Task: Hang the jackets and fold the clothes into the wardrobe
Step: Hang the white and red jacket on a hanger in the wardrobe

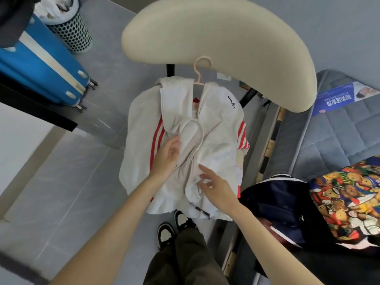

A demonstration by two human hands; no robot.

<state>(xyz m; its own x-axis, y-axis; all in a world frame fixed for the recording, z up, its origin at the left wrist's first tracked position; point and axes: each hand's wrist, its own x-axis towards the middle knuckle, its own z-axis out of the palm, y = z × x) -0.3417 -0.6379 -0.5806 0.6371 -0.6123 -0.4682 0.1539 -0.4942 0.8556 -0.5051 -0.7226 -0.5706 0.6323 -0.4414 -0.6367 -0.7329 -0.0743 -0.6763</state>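
A white zip jacket (218,112) lies spread on a chair seat, with a pink hanger (200,67) inside its collar and the hook pointing toward the chair's backrest. Under it shows a white garment with red stripes (157,136). My left hand (167,155) rests on the jacket's left front panel, fingers relaxed and touching the cloth. My right hand (216,185) lies lower on the right panel, its fingers spread on the bunched fabric near the zip edge.
The chair's cream curved backrest (226,48) rises beyond the clothes. A blue suitcase (41,66) and a mesh bin (70,31) stand at the left on the grey floor. At the right is a bed with a dark garment (275,204), a bear-print cloth (347,202) and a blue booklet (341,99).
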